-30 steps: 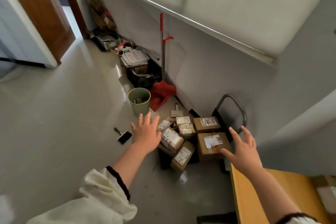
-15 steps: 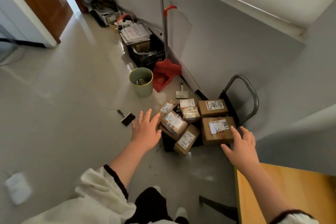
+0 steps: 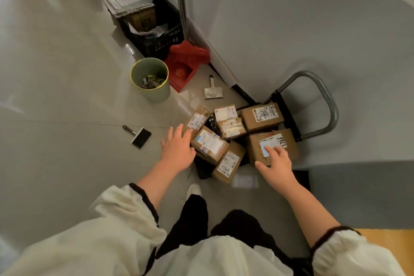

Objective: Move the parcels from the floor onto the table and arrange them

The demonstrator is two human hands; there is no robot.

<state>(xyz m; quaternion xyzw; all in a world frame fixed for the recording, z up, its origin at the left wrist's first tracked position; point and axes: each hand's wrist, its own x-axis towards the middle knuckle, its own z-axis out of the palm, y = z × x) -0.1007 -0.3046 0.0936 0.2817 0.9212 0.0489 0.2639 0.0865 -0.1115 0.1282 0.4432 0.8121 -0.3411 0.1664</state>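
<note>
Several brown cardboard parcels with white labels lie piled on a low black trolley [image 3: 289, 107] on the floor. My left hand [image 3: 178, 149] is open, fingers spread, at the left edge of a labelled parcel [image 3: 210, 143]. My right hand [image 3: 276, 162] is open over the near corner of the large parcel marked 9811 [image 3: 272, 144]; its fingertips reach the label. A narrow parcel marked 7756 [image 3: 229, 162] leans between my hands. Another large parcel [image 3: 262, 116] lies behind. A corner of the wooden table [image 3: 389, 246] shows at bottom right.
A green waste bin [image 3: 150, 79] and a red dustpan with broom [image 3: 187, 60] stand left of the pile. A black brush [image 3: 139, 135] and a scraper [image 3: 212, 91] lie on the floor. The trolley's grey handle [image 3: 322, 101] rises by the wall. A black crate with papers [image 3: 154, 33] is farther back.
I have bent lower towards the pile. Both hands have moved forward and down; the right hand now reaches over the 9811 parcel, the left is beside the labelled one.
</note>
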